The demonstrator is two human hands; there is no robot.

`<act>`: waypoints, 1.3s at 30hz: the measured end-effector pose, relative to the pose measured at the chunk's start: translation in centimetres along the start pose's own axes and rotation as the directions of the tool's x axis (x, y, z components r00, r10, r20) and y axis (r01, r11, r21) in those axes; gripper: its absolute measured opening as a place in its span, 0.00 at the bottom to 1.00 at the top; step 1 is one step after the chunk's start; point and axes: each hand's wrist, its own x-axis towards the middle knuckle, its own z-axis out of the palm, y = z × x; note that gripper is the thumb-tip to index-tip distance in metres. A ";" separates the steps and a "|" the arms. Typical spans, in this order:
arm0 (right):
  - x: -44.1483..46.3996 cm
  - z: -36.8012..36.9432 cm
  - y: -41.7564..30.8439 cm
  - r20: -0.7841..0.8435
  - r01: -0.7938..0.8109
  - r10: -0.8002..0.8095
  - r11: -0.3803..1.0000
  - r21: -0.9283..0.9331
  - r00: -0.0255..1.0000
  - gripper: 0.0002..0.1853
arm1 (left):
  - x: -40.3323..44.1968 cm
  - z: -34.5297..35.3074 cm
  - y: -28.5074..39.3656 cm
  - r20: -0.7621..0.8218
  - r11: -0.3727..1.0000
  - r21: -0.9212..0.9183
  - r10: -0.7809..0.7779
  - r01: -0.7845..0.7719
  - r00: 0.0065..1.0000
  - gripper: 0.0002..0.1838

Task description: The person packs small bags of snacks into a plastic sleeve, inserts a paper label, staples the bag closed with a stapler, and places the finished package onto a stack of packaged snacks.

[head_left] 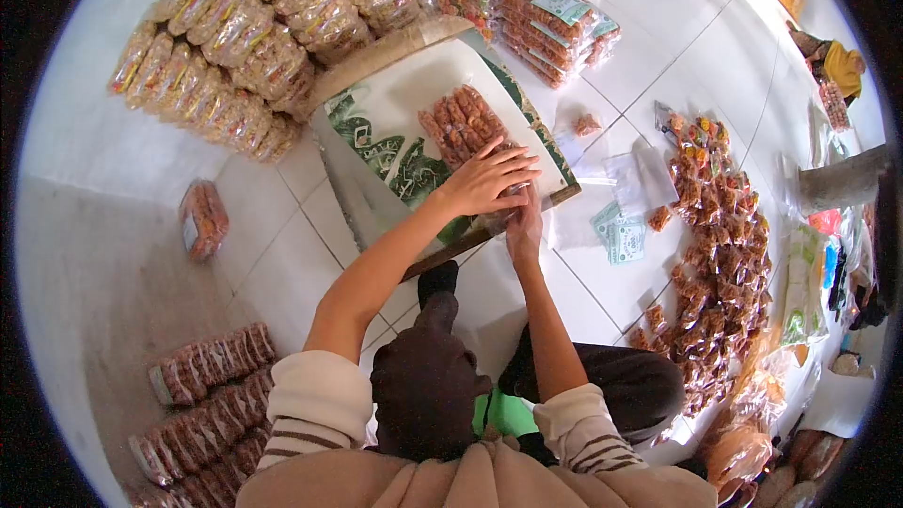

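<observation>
A clear plastic bag of brown snack pieces [461, 119] lies on a low board [381, 212] with a white and green printed surface. My left hand [484, 179] rests across the near end of this bag, palm down and fingers stretched out. Close against it, my right hand [524, 230] is seen edge-on with its fingers closed at the bag's near end. The left hand partly covers that end and the right fingertips.
Stacked snack packs [245, 47] stand at the back left. Filled flat packs [555, 28] are piled behind the board. Green printed labels [621, 233] and clear bags [644, 174] lie right, beside a long heap of small packets [710, 254]. More packs [212, 362] lie lower left.
</observation>
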 end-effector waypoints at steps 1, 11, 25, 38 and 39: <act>-0.2 -0.4 -0.6 0.004 0.009 -0.009 1.000 0.003 1.000 0.25 | -0.2 -0.5 0.1 -0.005 1.000 0.009 -0.004 0.004 1.000 0.24; -3.5 -0.1 -2.2 -0.023 0.112 -0.113 0.993 -0.039 0.993 0.23 | -6.2 4.7 6.0 -0.245 0.327 -0.782 -0.944 0.531 0.220 0.31; -2.4 2.6 -2.5 -0.028 -0.020 0.016 0.989 -0.145 0.999 0.12 | -6.8 3.6 5.2 -0.146 0.242 -0.790 -0.967 0.564 0.210 0.30; -2.7 4.1 -1.4 0.102 0.260 -0.252 0.963 -0.074 0.962 0.19 | -7.8 3.2 3.7 0.081 0.071 -0.887 -0.949 0.456 0.305 0.23; -2.7 3.8 -1.5 0.113 0.234 -0.225 0.969 -0.076 0.968 0.17 | -8.0 3.6 3.6 0.079 0.073 -0.887 -0.948 0.456 0.307 0.23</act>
